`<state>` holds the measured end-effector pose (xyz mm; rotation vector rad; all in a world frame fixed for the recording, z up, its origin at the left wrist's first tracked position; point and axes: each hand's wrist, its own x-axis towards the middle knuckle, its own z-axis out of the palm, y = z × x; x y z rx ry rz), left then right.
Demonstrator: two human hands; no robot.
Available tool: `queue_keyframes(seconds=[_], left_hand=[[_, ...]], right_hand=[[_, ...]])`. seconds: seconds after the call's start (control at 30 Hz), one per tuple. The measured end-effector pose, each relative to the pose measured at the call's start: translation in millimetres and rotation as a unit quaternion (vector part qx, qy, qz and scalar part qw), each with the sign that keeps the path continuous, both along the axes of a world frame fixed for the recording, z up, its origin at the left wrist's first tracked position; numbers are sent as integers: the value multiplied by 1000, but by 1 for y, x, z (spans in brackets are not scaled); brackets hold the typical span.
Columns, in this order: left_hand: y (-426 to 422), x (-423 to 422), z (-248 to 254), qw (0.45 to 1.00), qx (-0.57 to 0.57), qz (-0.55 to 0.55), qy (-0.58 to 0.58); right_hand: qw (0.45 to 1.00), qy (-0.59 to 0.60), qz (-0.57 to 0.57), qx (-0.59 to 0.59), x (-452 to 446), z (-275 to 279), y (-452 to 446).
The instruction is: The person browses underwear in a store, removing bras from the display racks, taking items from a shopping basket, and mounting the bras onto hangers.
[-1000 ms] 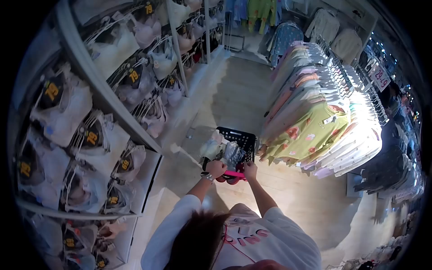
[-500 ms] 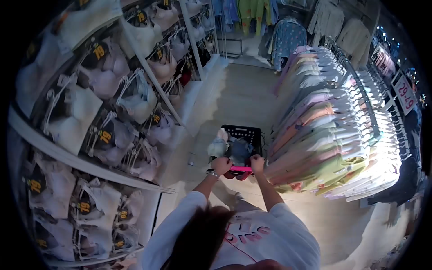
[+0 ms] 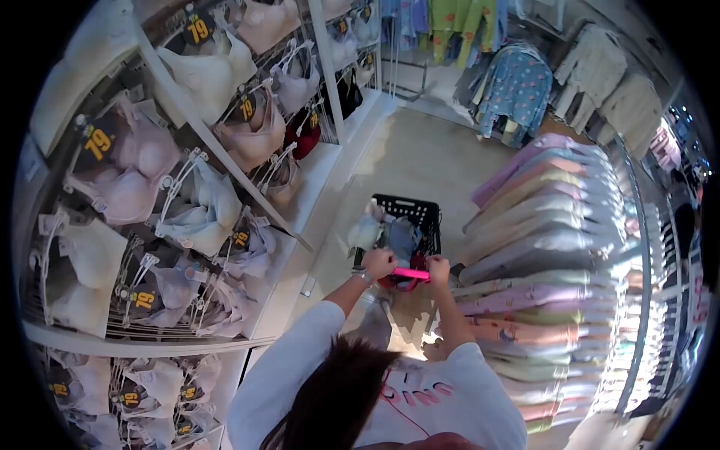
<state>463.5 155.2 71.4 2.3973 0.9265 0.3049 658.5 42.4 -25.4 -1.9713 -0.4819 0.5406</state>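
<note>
Both my hands are closed on the bright pink handle of a black shopping basket. My left hand wraps the handle's left end, and a bracelet shows at that wrist. At the right end is my right hand, fingers curled round the bar. Inside the basket lie folded bras, among them a pale one bulging over the left side and a blue-grey piece in the middle. Something dark red shows partly behind the handle.
Bras with "79" tags hang on the wall display at left, above a white ledge. A long rail of pastel garments lines the right side. Pyjamas hang at the far end, beyond the pale floor.
The view has moved forward along the aisle and turned slightly. The far pyjamas and wall bras look nearer. Both hands keep hold of the handle, and the basket travels along with me.
</note>
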Motion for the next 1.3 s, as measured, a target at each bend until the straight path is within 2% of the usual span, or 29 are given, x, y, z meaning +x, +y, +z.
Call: queue_keyframes(seconds=[0.13, 0.2, 0.3, 0.37, 0.47, 0.57, 0.6, 0.67, 0.7, 0.77, 0.83, 0.87, 0.97, 1.0, 1.03, 1.17, 1.27, 1.3], left_hand=[[75, 52, 4, 1000, -15, -3, 24], [92, 69, -7, 999, -32, 2, 27], [145, 105, 9, 999, -26, -13, 19], [169, 124, -1, 999, -39, -15, 6], [199, 143, 7, 998, -57, -16, 7], [224, 167, 21, 996, -83, -7, 21], [234, 173, 20, 995, -94, -4, 28], [251, 182, 8, 992, -84, -17, -95], [258, 182, 3, 985, -80, -19, -153], [276, 187, -3, 951, -222, -6, -215], [293, 200, 18, 894, -316, 18, -316], [302, 206, 34, 810, -490, 56, -317], [347, 208, 38, 760, -490, 158, -396], [365, 206, 44, 739, -477, 161, -448], [382, 204, 54, 715, -461, 168, -498], [458, 191, 109, 716, -402, 156, -549], [507, 180, 133, 809, -301, 164, -477], [518, 171, 132, 818, -308, 156, -461]], right_hand=[[999, -28, 39, -20, 50, 11, 61], [997, 58, 50, -25, 66, 37, 90], [996, 64, 48, -25, 101, 43, 140], [995, 83, 52, -2, 117, 39, 159], [997, 54, 49, -32, 143, 19, 186], [1000, 3, 13, -24, 154, 48, 216], [998, -53, 35, -18, 158, 55, 224], [984, -158, 84, -9, 165, 61, 231], [993, -101, 58, 30, 167, 59, 233], [994, 12, 2, 110, 176, 55, 247], [989, -35, -20, 142, 187, 60, 258], [985, -60, -35, 160, 193, 61, 268], [968, 107, -78, 212, 213, 103, 303], [976, 104, -74, 175, 225, 126, 318], [971, 105, -66, 204, 235, 144, 334], [950, 142, 7, 278, 265, 196, 422], [926, 191, 47, 322, 252, 228, 494], [914, 209, 61, 343, 245, 232, 515]])
